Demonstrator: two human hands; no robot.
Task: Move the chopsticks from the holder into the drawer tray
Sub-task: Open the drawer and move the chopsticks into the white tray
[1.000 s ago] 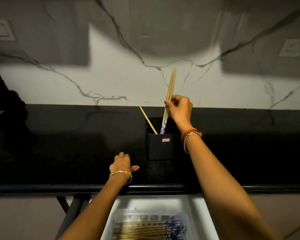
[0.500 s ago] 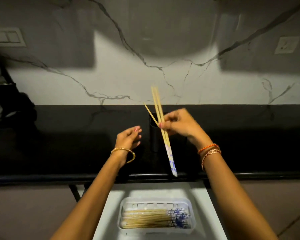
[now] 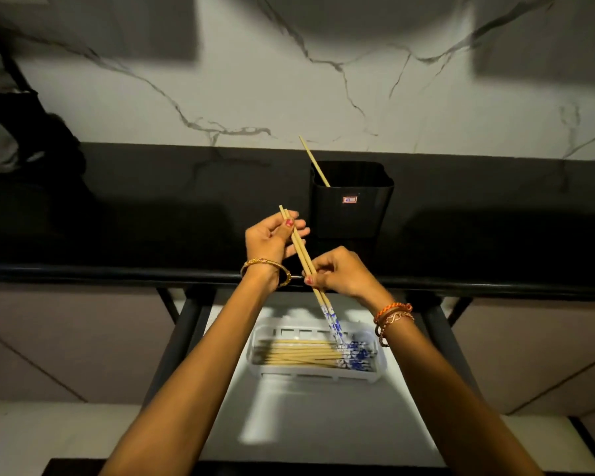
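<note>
A pair of wooden chopsticks [image 3: 301, 254] with blue-and-white patterned ends slants over the counter edge. My left hand [image 3: 272, 240] grips their plain upper ends and my right hand [image 3: 340, 274] pinches them lower down. Their patterned tips hang just above the white drawer tray [image 3: 318, 372], which holds several chopsticks lying flat. The black holder [image 3: 352, 201] stands on the black counter behind my hands, with one chopstick [image 3: 314, 161] leaning at its left rim.
The open drawer [image 3: 306, 417] sticks out below the black counter edge [image 3: 117, 273]. A white marbled wall rises behind the counter. A dark object [image 3: 21, 132] sits at the far left of the counter.
My right hand has carried the pair down from the holder toward the tray. My left hand has risen from the counter and taken hold of the upper ends.
</note>
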